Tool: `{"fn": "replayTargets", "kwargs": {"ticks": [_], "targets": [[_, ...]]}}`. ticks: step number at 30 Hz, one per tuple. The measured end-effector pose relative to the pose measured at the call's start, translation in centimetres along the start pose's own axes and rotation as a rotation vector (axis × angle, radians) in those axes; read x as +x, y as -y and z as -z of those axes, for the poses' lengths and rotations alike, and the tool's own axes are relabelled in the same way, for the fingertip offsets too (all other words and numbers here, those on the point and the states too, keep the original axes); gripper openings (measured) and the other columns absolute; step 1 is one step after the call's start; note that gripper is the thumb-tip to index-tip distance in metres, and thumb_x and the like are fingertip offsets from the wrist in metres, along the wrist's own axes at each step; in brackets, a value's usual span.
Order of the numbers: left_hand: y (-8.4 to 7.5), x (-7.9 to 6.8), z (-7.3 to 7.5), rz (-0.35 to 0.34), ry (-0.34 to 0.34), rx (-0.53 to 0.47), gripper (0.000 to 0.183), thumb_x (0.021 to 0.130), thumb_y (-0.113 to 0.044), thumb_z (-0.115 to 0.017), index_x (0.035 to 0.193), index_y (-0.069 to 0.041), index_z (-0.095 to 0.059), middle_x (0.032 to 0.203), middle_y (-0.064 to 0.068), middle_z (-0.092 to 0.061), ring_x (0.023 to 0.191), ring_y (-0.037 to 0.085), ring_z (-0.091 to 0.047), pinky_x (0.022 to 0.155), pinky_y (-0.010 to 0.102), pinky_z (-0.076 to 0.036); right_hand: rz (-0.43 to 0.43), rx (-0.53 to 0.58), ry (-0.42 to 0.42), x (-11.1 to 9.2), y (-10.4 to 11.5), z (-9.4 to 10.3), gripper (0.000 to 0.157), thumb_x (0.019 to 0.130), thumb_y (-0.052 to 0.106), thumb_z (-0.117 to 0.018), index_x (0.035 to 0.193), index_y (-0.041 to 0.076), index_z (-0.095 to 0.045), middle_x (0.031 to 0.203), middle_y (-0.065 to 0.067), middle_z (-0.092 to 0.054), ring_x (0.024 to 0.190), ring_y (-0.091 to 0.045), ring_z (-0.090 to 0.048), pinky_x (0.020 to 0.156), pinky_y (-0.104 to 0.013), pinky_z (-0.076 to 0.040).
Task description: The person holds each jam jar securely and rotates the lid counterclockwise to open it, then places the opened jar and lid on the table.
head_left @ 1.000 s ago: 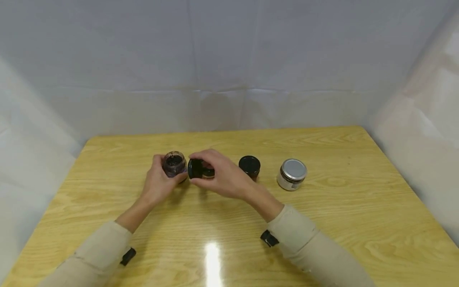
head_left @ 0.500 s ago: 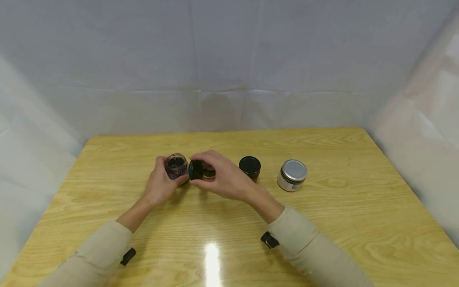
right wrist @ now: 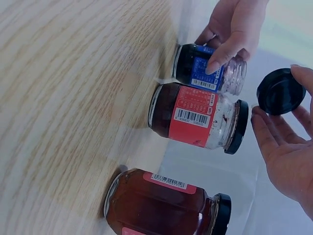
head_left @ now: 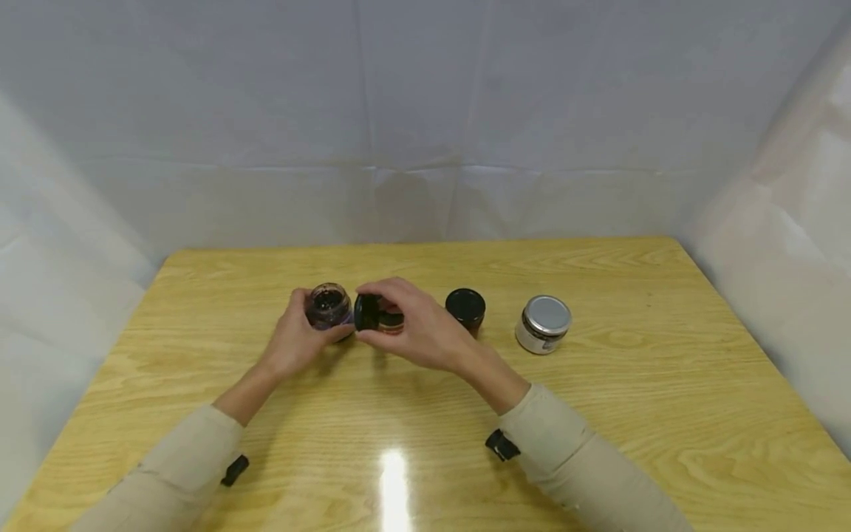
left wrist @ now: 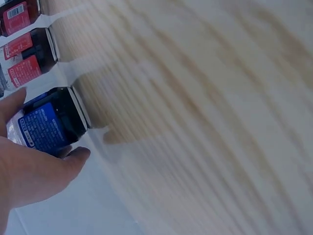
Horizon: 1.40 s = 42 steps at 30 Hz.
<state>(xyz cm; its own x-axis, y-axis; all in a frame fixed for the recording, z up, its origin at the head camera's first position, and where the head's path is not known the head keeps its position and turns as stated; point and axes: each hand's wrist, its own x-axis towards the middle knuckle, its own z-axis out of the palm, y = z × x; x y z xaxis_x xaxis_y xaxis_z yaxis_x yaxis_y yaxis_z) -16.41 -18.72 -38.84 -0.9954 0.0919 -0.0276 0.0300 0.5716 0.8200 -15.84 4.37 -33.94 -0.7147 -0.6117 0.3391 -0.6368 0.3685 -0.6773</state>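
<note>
My left hand (head_left: 295, 341) grips a glass jar (right wrist: 203, 71) with a blue label and dark contents. The jar stands uncovered on the table, its mouth (head_left: 329, 299) facing up in the head view. Beside it, my right hand (head_left: 425, 325) pinches a round black lid (right wrist: 281, 92) by its edge between thumb and fingers. The lid (head_left: 367, 312) is tilted on its side, its inside turned toward the right wrist camera. Just past the lid stands a red-labelled jar (right wrist: 192, 116) with a black lid on, mostly hidden behind my right hand in the head view.
Another black-lidded jar (head_left: 465, 307), with reddish-brown contents, stands behind my right wrist. Farther right is a squat jar (head_left: 544, 325) with a silver lid and pale label. The wooden table (head_left: 638, 414) is bordered by white sheeting (head_left: 425, 133) at the back and sides.
My left hand and the blue-labelled jar have shifted slightly to the right. My right hand still pinches the lid at almost the same spot.
</note>
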Motion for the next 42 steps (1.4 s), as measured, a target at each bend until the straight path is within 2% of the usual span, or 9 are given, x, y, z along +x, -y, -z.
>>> {"fn": "replayTargets", "kwargs": {"ticks": [4, 8, 17, 24, 30, 35, 38, 42], "targets": [[-0.2, -0.6, 0.6, 0.007, 0.012, -0.030, 0.095, 0.080, -0.038, -0.077, 0.145, 0.002, -0.019, 0.138, 0.028, -0.040, 0.127, 0.040, -0.039, 0.105, 0.052, -0.030, -0.007, 0.027, -0.005, -0.1, 0.2, 0.0, 0.052, 0.088, 0.023, -0.070, 0.134, 0.011, -0.051, 0.128, -0.003, -0.052, 0.107, -0.013, -0.054, 0.084, -0.031, -0.051], [-0.5, -1.6, 1.4, -0.023, -0.006, -0.073, 0.093, 0.085, -0.035, -0.072, 0.148, 0.002, -0.014, 0.141, 0.028, -0.037, 0.131, 0.040, -0.035, 0.107, 0.049, -0.029, -0.016, 0.037, -0.008, -0.2, 0.4, 0.1, 0.052, 0.087, 0.024, -0.071, 0.134, 0.012, -0.050, 0.127, -0.001, -0.053, 0.105, -0.011, -0.055, 0.081, -0.027, -0.051], [-0.7, -4.2, 2.6, -0.151, -0.043, -0.055, 0.076, 0.092, -0.035, -0.064, 0.145, 0.002, -0.025, 0.144, 0.024, -0.036, 0.131, 0.039, -0.035, 0.103, 0.052, -0.032, -0.036, 0.064, 0.009, -0.5, 1.1, -0.1, 0.054, 0.088, 0.032, -0.070, 0.134, 0.014, -0.050, 0.128, -0.001, -0.052, 0.105, -0.012, -0.056, 0.083, -0.028, -0.051], [-0.6, -5.7, 2.9, -0.196, -0.039, -0.033, 0.070, 0.093, -0.031, -0.063, 0.144, 0.002, -0.028, 0.144, 0.021, -0.036, 0.131, 0.038, -0.034, 0.103, 0.054, -0.031, 0.006, 0.114, 0.023, -0.3, 1.5, -0.8, 0.050, 0.087, 0.030, -0.071, 0.128, 0.014, -0.050, 0.123, -0.001, -0.055, 0.107, -0.011, -0.056, 0.088, -0.023, -0.047], [-0.2, -6.5, 3.2, -0.205, -0.019, -0.028, 0.066, 0.094, -0.028, -0.062, 0.145, -0.001, -0.030, 0.144, 0.019, -0.036, 0.130, 0.038, -0.035, 0.101, 0.055, -0.033, -0.010, 0.175, 0.049, -0.2, 1.6, -1.8, 0.051, 0.086, 0.026, -0.072, 0.128, 0.011, -0.046, 0.124, -0.007, -0.054, 0.112, -0.008, -0.055, 0.087, -0.019, -0.045], [0.1, -6.9, 3.6, -0.220, 0.002, -0.010, 0.066, 0.093, -0.025, -0.064, 0.145, -0.004, -0.031, 0.144, 0.018, -0.037, 0.129, 0.039, -0.037, 0.101, 0.055, -0.034, -0.072, 0.201, 0.106, 0.0, 1.7, -2.7, 0.059, 0.085, 0.026, -0.073, 0.133, 0.006, -0.043, 0.128, -0.007, -0.051, 0.115, -0.008, -0.053, 0.095, -0.022, -0.042], [0.4, -7.1, 3.8, -0.236, 0.015, 0.004, 0.065, 0.092, -0.024, -0.066, 0.144, -0.004, -0.032, 0.144, 0.018, -0.038, 0.128, 0.038, -0.038, 0.100, 0.054, -0.034, -0.093, 0.169, 0.132, 0.1, 1.7, -3.2, 0.064, 0.084, 0.027, -0.074, 0.136, 0.005, -0.044, 0.129, -0.005, -0.050, 0.115, -0.007, -0.051, 0.096, -0.020, -0.040], [1.1, -7.2, 4.1, -0.249, 0.025, 0.033, 0.064, 0.091, -0.023, -0.067, 0.144, -0.005, -0.034, 0.143, 0.017, -0.039, 0.128, 0.037, -0.039, 0.100, 0.053, -0.034, -0.073, 0.112, 0.146, 0.3, 1.6, -3.8, 0.059, 0.083, 0.024, -0.076, 0.133, 0.006, -0.050, 0.125, -0.003, -0.051, 0.112, -0.006, -0.051, 0.094, -0.013, -0.038]]}}
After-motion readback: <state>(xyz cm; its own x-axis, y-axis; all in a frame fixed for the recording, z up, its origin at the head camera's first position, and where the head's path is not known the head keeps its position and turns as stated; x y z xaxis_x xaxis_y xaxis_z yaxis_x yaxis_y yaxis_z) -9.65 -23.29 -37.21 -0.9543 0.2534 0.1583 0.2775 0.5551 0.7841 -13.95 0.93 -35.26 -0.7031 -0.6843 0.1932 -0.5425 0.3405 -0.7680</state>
